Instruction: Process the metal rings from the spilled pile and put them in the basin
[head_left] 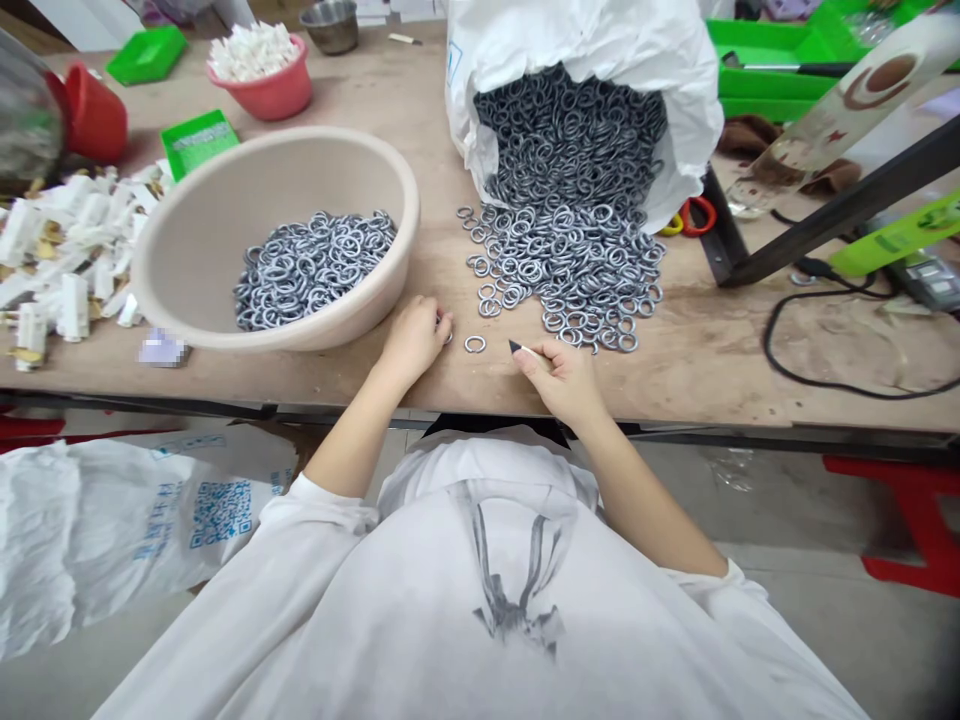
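Note:
My left hand [416,342] rests on the table beside the basin, fingers curled round a grey ring that shows only in part at the fingertips. Between the thumb and fingers of my right hand [564,382] is a small tool with a dark pointed tip [514,347]; most of its pale handle is covered. One loose grey split ring [475,344] lies flat between my hands, touched by neither. A big beige basin [172,300] at the left holds many grey rings [315,268]. More rings [570,262] spill from a white sack [585,35] onto the table.
White blocks [71,250] are heaped at the left, near a red bowl [270,95] of white pieces and a green tray [199,143]. On the right stand a dark metal bar [832,205], a black cable [769,345], red-handled scissors [699,216] and green bins [780,45].

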